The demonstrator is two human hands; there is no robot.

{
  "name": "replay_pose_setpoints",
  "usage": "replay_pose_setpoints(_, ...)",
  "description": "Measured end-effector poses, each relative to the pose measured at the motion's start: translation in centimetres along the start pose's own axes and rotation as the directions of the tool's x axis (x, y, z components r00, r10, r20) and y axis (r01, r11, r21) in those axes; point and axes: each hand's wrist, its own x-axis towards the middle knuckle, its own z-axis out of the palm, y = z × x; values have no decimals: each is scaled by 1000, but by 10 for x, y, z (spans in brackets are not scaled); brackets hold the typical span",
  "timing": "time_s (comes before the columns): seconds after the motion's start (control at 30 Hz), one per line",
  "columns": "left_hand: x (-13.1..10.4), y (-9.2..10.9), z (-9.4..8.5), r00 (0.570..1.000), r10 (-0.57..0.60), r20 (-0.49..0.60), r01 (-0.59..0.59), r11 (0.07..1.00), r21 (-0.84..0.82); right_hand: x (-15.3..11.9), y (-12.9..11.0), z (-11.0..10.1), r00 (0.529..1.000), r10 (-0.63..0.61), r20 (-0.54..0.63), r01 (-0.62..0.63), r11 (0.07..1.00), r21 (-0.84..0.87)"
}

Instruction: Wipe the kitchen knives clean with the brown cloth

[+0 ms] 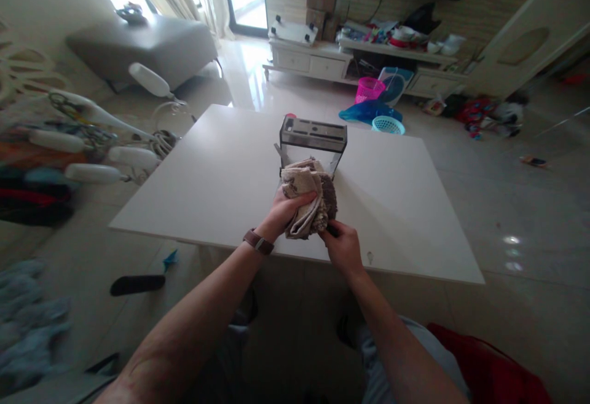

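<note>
My left hand point(286, 208) is closed around a folded beige and brown cloth point(302, 192), its thumb lying across the top. The cloth is held over the near part of a white table point(221, 170), folded in several layers with a fuzzy darker side. My right hand point(343, 245) is at the cloth's lower right edge, fingers pinched on it; a small dark spot shows by the fingertips. Just beyond the cloth stands a grey metal frame point(314, 130) with a slotted top and side pieces. The cloth hides its lower part.
A small key-like mark or object point(369, 257) is near the table's front edge. White padded arms on a stand point(133, 157) reach the table's left side. Past the far edge are a blue basin point(371, 110), a pink basket point(369, 89) and a light blue basket point(388, 125).
</note>
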Motion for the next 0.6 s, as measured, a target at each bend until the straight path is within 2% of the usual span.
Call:
replay_pose_setpoints(0.13,9,10,-11,992,22,-123,-30,998,-60,-2,0,0,998,-56,21,58,993,-100)
replay_pose_setpoints(0.27,21,17,-26,957,66,-284,-98,990,-103,-5,2,-1,995,-92,46,100,970,-220)
replay_pose_setpoints(0.37,28,20,-35,930,92,-355,-150,979,-139,-7,5,-1,990,-119,70,133,957,-257)
replay_pose_setpoints(0.47,27,19,-35,935,87,-343,-155,972,-176,-9,6,1,989,-126,77,142,954,-264)
replay_pose_setpoints(0.6,15,11,-23,981,-34,-189,11,992,-126,-9,6,4,997,-61,39,67,983,-174)
